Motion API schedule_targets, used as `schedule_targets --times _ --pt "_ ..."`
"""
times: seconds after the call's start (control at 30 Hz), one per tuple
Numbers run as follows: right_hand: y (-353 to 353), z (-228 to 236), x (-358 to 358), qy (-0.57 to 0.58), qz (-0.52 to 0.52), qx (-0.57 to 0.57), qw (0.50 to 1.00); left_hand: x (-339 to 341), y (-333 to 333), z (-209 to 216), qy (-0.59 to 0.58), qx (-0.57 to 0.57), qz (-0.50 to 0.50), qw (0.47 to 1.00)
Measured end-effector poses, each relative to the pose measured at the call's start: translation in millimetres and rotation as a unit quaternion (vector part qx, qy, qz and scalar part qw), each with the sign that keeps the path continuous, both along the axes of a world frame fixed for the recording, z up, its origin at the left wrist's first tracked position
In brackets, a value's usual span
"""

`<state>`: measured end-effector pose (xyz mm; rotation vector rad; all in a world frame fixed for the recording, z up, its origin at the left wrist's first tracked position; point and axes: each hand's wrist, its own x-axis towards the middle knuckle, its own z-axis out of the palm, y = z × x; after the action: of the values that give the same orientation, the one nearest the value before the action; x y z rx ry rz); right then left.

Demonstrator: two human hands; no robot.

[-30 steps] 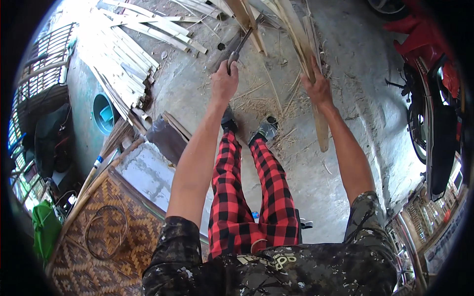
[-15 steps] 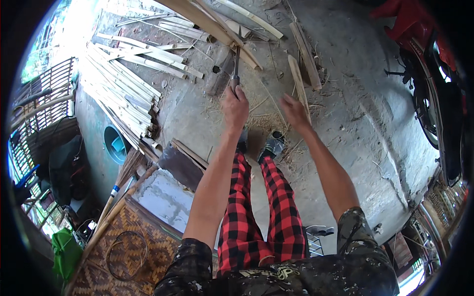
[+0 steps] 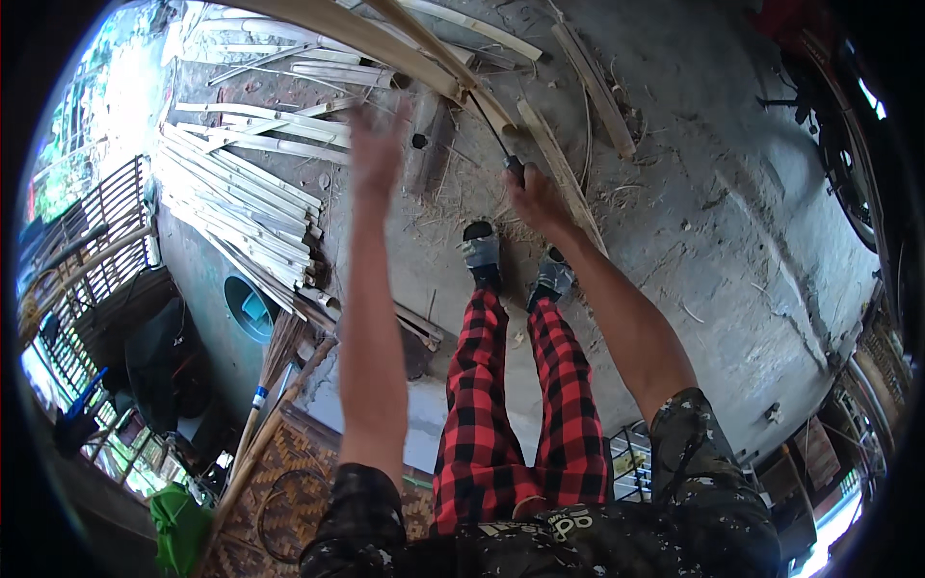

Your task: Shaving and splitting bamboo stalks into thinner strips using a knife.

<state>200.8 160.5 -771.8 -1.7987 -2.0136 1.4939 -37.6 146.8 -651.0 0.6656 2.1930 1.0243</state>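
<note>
My right hand (image 3: 540, 200) is closed round the dark handle of a long knife (image 3: 493, 135). Its blade slants far-left and reaches the near end of a long bamboo pole (image 3: 424, 67) that has a split along it. Whether the blade sits inside the split or only crosses it, I cannot tell. My left hand (image 3: 376, 149) is raised to the left of the pole, blurred by motion, its fingers looking stretched and apart with nothing in them. Beneath the pole, a dark flat wooden block (image 3: 429, 144) lies on the floor.
Many split bamboo strips (image 3: 241, 197) lie in a pile on the left, with more beyond. Long bamboo pieces (image 3: 593, 91) rest on the concrete right of the pole. A blue-green basin (image 3: 249, 306) stands left, near a woven mat (image 3: 299, 491). A motorcycle (image 3: 838, 144) is at far right.
The knife has passed from my left hand to my right, and its handle now sits further right. My left hand has moved away to the far left. The view has shifted slightly.
</note>
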Motion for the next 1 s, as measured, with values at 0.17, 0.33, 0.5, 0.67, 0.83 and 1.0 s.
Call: schedule_targets --times 0.17,0.33,0.5,0.67,0.83,1.0 --pt "0.6 -13.5 -10.7 0.019 0.054 0.085 0.995 -60.8 80.3 54.6 0.043 0.163 -0.091 0.982" --pt "7.6 16.4 -25.4 0.003 0.054 -0.036 0.998 -64.6 89.0 40.4 0.019 0.219 -0.094 0.971" --pt "23.0 25.0 -21.9 0.026 0.103 -0.078 0.991 -66.8 82.4 30.2 0.047 0.219 -0.082 0.971" --pt "21.2 39.0 -38.3 0.177 -0.076 -0.365 0.911 -85.5 63.4 24.9 0.076 0.204 -0.071 0.973" --pt "15.4 5.5 -39.3 0.041 0.009 -0.169 0.985 -107.2 54.5 21.0 0.152 0.145 -0.055 0.976" --pt "24.9 -25.7 -20.9 -0.103 0.103 -0.124 0.982 -107.3 37.1 11.2 0.07 0.197 -0.011 0.978"
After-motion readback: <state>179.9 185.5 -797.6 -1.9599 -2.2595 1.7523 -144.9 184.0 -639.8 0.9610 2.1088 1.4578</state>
